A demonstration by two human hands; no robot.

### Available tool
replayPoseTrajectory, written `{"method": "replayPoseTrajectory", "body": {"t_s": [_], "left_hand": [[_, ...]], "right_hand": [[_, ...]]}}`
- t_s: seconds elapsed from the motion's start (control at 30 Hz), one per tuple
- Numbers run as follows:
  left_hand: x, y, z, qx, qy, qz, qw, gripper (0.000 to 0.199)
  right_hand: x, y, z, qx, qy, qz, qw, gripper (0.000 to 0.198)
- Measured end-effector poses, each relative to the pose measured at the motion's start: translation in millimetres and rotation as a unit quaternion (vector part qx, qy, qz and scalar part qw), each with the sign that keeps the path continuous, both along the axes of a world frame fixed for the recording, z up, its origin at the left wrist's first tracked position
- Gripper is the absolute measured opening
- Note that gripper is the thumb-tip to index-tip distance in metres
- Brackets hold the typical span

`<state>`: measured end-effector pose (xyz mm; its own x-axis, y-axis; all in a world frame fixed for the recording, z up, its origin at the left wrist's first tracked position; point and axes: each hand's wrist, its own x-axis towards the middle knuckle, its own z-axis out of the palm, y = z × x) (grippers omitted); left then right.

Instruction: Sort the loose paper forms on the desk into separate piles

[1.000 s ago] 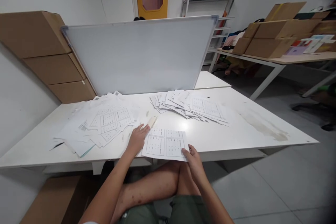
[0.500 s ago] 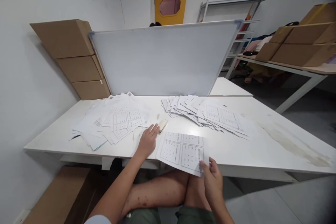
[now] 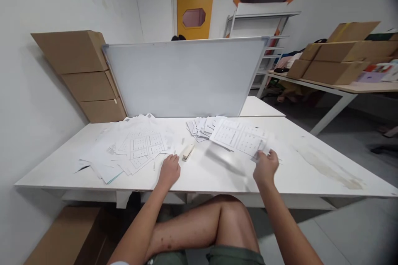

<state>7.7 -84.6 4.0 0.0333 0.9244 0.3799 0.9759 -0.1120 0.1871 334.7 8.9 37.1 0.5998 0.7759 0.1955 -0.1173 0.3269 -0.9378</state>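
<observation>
My right hand pinches the near right corner of a printed sheet, held over the right-hand stack of papers. The sheet carries boxed tables of small print and hides much of that stack. My left hand rests on the table, fingers curled in and no object visible in them. Just to its right lies a small cream-coloured stapler, apart from the fingers. Left of that hand spreads a loose pile of printed sheets.
A whiteboard stands along the far edge of the white table. Cardboard boxes are stacked at the back left, with another box below the table. More boxes sit on a second table at right.
My right hand has carried the printed sheet from the table's front edge forward and right, over the right stack. My left hand has come off the stapler and drawn back left.
</observation>
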Motion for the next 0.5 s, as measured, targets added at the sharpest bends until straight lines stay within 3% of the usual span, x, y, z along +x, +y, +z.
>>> {"method": "replayPoseTrajectory", "body": {"t_s": [0.07, 0.17, 0.27, 0.37, 0.43, 0.5], "left_hand": [[0, 0, 0.0, 0.001, -0.003, -0.002, 1.000, 0.038], [2, -1, 0.7, 0.005, -0.009, -0.001, 1.000, 0.036], [3, -1, 0.4, -0.001, -0.037, -0.005, 0.999, 0.033], [3, -1, -3.0, -0.019, -0.066, 0.007, 0.998, 0.030], [2, -1, -6.8, -0.003, -0.101, 0.014, 0.995, 0.033], [0, -3, -10.9, 0.004, -0.146, 0.004, 0.989, 0.037]], "right_hand": [[-24, 16, -2, -0.049, 0.036, 0.058, 0.996, 0.042], [-87, 9, 5, -0.085, 0.069, 0.201, 0.973, 0.042], [-165, -24, 30, -0.016, 0.045, 0.344, 0.938, 0.037], [-237, -53, 64, 0.053, 0.053, 0.480, 0.874, 0.033], [-278, -60, 80, 0.083, 0.068, 0.535, 0.838, 0.033], [-313, -57, 81, 0.061, 0.054, 0.547, 0.833, 0.034]]}}
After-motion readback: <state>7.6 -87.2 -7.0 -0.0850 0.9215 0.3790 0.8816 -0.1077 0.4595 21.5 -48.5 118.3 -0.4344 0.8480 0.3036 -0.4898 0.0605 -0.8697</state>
